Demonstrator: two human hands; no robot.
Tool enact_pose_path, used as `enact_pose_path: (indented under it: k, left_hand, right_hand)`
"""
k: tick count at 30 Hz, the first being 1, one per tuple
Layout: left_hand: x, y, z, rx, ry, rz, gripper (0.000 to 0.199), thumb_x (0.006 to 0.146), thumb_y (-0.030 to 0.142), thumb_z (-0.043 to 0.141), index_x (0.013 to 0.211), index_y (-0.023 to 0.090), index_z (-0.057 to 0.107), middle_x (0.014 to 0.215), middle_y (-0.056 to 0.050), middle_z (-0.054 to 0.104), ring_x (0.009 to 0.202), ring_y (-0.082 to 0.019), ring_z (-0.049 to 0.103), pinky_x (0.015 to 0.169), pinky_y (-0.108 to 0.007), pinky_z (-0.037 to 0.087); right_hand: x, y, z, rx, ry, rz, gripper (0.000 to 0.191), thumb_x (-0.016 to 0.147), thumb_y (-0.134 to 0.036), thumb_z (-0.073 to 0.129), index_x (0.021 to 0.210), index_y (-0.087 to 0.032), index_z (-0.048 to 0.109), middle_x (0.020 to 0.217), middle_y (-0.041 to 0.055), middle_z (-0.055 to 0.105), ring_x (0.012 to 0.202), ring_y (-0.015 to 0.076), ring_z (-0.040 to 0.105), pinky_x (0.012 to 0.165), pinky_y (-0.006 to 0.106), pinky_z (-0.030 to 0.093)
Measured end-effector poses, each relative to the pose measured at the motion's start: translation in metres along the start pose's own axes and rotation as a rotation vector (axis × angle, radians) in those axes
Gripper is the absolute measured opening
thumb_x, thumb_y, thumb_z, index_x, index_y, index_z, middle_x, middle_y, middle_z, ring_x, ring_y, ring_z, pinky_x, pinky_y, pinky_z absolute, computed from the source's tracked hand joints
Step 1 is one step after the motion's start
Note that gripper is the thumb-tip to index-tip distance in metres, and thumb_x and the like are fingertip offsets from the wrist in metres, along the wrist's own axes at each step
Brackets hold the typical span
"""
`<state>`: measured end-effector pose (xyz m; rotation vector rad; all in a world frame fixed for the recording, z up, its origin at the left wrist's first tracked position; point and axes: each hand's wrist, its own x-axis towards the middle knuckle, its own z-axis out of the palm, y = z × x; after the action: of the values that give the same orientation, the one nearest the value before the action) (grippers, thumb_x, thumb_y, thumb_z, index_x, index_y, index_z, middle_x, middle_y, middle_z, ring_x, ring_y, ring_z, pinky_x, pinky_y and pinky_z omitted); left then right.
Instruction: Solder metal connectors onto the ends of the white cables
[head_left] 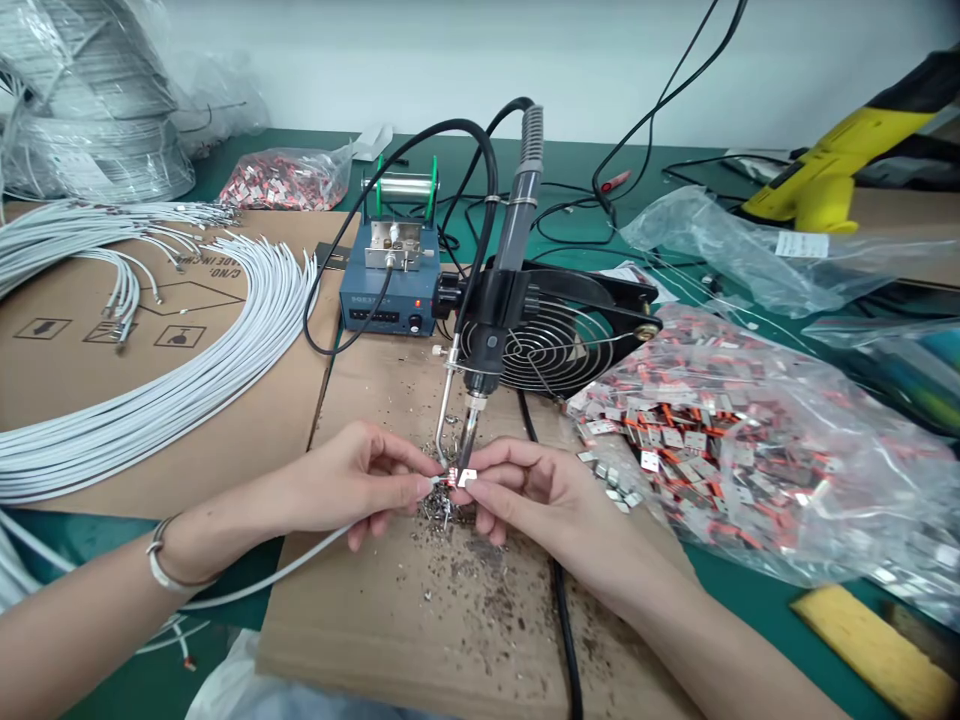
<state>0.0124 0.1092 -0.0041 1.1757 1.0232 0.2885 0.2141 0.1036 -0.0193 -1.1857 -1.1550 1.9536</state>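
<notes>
Between thumb and fingers, my left hand [382, 482] pinches the end of a white cable [300, 572], which trails back under my wrist. My right hand [529, 490] grips a small white and orange connector piece [467, 478] by its edge. Cable end and connector meet just below the tip of a soldering iron [487, 335], held upright in a stand. A thin metal solder feed tube [448, 395] comes down beside the tip. Whether the tip touches the connector I cannot tell. Solder scraps [444, 510] lie heaped beneath my fingers.
A blue solder feeder [390, 285] with a solder spool [405, 187] stands behind; a black fan [562, 340] sits beside it. Bundled white cables [225, 390] lie left. On the right are a plastic bag of connectors [720, 450], a yellow sponge [874, 650] and a yellow tool [840, 160].
</notes>
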Motion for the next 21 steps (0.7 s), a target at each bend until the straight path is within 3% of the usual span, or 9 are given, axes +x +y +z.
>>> enact_pose_path:
  k: [9,21]
  left_hand:
    - [-0.0013,-0.0003,0.0024,-0.039,0.011,-0.034,0.028,0.081,0.035,0.056,0.098,0.014,0.06,0.047,0.006,0.047,0.033,-0.004,0.04,0.031,-0.011,0.037]
    - [-0.0016,-0.0025,0.0048,-0.053,0.021,-0.054,0.034,0.077,0.042,0.059,0.099,0.015,0.06,0.059,0.003,0.05,0.036,-0.004,0.042,0.031,-0.013,0.038]
  right_hand:
    - [-0.0002,-0.0026,0.0013,-0.003,0.006,0.01,0.038,0.061,-0.041,0.078,0.079,-0.014,0.059,0.068,0.004,0.066,0.049,0.0056,0.054,0.045,0.014,0.044]
    - [-0.0019,-0.0026,-0.0039,0.029,-0.014,-0.014,0.029,0.066,-0.035,0.076,0.079,-0.014,0.062,0.068,0.0044,0.068,0.046,0.0029,0.048,0.043,0.011,0.038]
